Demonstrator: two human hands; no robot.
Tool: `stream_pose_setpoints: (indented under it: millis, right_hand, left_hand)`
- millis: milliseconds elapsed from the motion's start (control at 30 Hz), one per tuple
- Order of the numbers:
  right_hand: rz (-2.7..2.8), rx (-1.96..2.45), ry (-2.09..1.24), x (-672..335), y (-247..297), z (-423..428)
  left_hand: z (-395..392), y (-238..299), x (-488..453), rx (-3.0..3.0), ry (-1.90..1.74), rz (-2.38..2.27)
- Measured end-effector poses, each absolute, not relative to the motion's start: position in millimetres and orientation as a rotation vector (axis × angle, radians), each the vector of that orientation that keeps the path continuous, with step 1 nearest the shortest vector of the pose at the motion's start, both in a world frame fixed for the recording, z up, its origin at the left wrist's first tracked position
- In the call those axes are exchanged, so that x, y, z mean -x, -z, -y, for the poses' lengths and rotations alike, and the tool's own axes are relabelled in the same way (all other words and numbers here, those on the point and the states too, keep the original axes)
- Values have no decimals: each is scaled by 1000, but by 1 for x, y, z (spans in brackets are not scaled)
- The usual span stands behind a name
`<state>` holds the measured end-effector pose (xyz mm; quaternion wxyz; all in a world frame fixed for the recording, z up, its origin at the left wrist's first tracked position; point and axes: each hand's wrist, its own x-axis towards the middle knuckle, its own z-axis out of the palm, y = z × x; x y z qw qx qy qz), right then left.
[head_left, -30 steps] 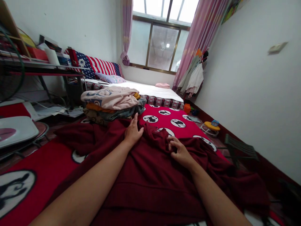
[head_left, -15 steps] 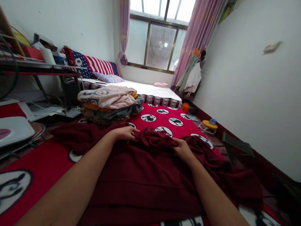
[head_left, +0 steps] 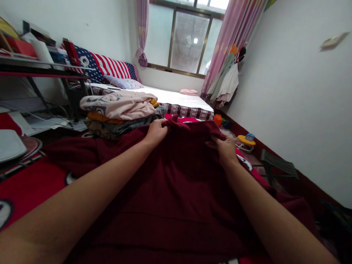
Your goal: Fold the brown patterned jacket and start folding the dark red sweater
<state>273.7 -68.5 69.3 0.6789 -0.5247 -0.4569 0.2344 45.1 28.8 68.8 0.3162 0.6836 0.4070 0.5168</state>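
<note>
A dark maroon long-sleeved top (head_left: 170, 190) is spread over a red blanket (head_left: 33, 187) with round white-and-black patches. My left hand (head_left: 157, 132) pinches the top's far edge near the neck, its fingers closed on the cloth. On the other side, my right hand (head_left: 226, 147) grips the same edge, thumb and fingers pressed together. Between both hands the edge is raised and pulled fairly straight. The sleeves spread out to the left and right, under and beyond my forearms. Just past my left hand stands a pile of folded clothes (head_left: 121, 106), a pale pink garment uppermost.
A desk (head_left: 49, 71) with boxes and a red flask (head_left: 71, 52) stands at the left. Behind is a bed (head_left: 165, 96) under a window. A yellow stool (head_left: 246, 140) and a dark green folding stool (head_left: 279, 163) stand along the right wall, near hanging clothes (head_left: 228, 84).
Both hands have lifted the top's neck edge up and away from me, and moved farther apart. The bunched cloth between them is now stretched out. The view has tilted down slightly.
</note>
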Motion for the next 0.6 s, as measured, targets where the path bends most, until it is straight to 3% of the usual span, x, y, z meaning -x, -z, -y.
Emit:
stream_pose_setpoints:
  millis: [233,467,600]
  right_hand:
    - [1056,1437,-185,-318,-62,-18]
    - [1657,2064,28,-339,4,-47]
    - [1756,2333,30,-337,8,-58]
  left_hand:
    - [-77,-74,-83,-2249,-1341,-1332]
    - [-113,-3,-95,-2507,-541,-1402]
    - [-122,4,-96,-2585,-339,-1418]
